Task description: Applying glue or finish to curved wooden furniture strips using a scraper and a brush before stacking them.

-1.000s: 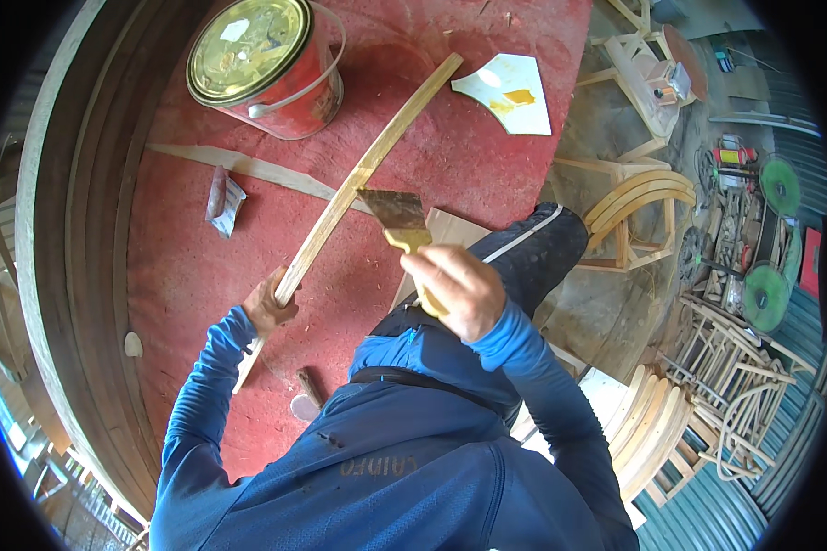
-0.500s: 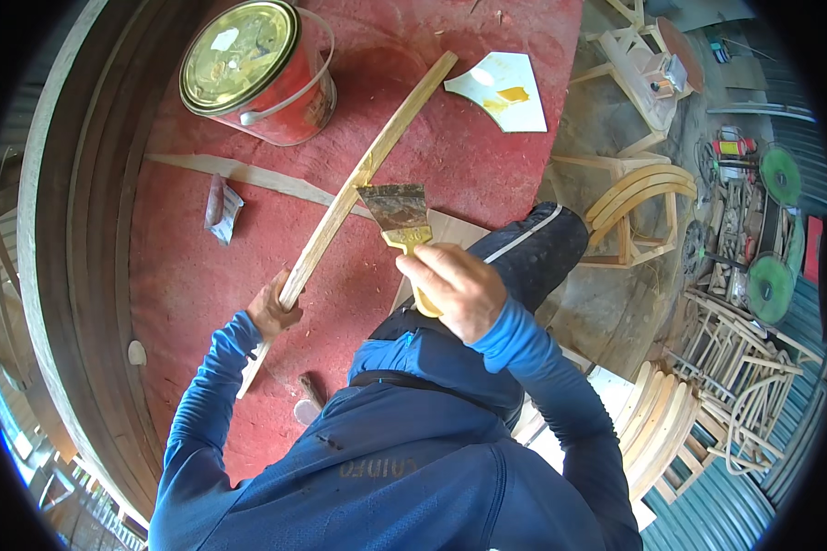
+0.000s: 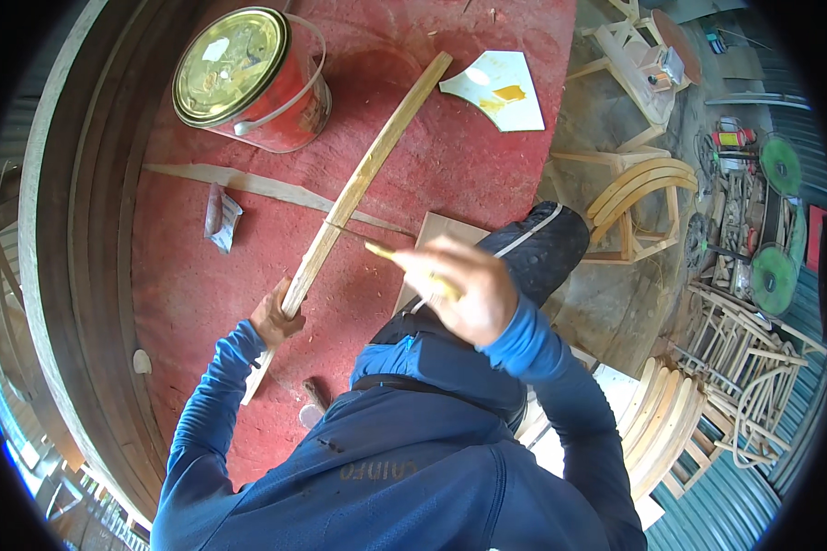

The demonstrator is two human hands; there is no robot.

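My left hand point(image 3: 277, 315) is wrapped round the lower part of a long, narrow wooden strip point(image 3: 363, 170), which slants up and to the right. In my right hand point(image 3: 469, 286), slightly blurred, is a yellow-handled putty knife point(image 3: 380, 249). Its blade appears nearly edge-on and reaches the strip's right side around mid-length; whether it presses on the wood I cannot tell. Beyond the strip's far end lies a white, curved-sided plate point(image 3: 515, 112) bearing a smear of yellow putty point(image 3: 509, 93).
On the red surface point(image 3: 202, 321) stand a red can point(image 3: 294, 124) with a gold lid, a crumpled packet point(image 3: 222, 219) and a thin pale wooden piece point(image 3: 257, 183). A small tool point(image 3: 314, 404) lies near my waist. Curved wooden parts point(image 3: 648, 188) and frames are at the right.
The putty knife has moved down along the strip and turned, its broad blade face now seen edge-on. My left hand keeps its hold, and the strip has shifted slightly.
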